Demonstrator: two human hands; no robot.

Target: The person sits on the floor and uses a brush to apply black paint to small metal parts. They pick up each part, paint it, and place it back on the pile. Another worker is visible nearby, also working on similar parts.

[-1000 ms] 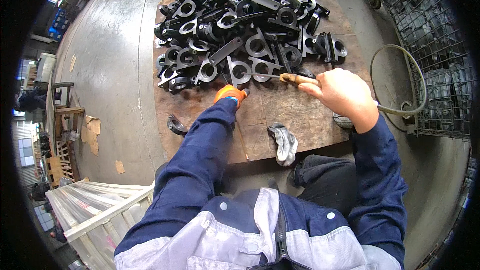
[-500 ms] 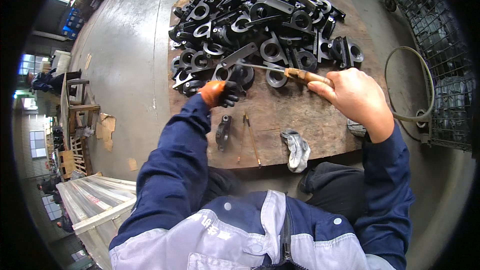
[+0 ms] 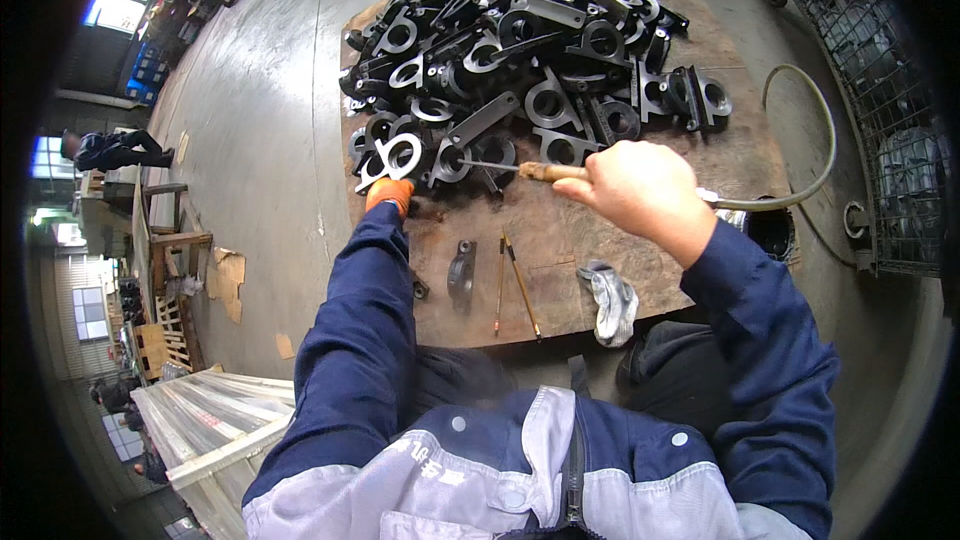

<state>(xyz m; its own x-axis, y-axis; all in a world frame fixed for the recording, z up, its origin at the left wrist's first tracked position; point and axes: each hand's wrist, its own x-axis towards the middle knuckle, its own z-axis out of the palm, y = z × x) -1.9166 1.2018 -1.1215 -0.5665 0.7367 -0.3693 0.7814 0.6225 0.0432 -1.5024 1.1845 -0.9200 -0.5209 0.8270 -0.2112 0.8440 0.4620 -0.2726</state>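
Observation:
My left hand (image 3: 388,192), in an orange glove, grips the near edge of a ring-shaped metal bracket (image 3: 392,153) at the near left corner of a pile of black metal brackets (image 3: 540,50). My bare right hand (image 3: 635,190) is closed on a brass-handled torch (image 3: 545,172). Its thin tip points left at a bracket just right of my left hand. The torch's hose (image 3: 800,195) loops off to the right. All of this lies on a rusty brown work plate (image 3: 560,240).
A single black bracket (image 3: 461,275), two thin rods (image 3: 512,280) and a crumpled grey glove (image 3: 612,302) lie on the plate's near part. A wire cage (image 3: 890,130) stands at right and a wooden crate (image 3: 200,420) at lower left. Another person (image 3: 110,150) bends far left.
My left hand has moved left along the pile's near edge and taken hold of a bracket at its corner. My right hand has kept the torch, its tip following to the left.

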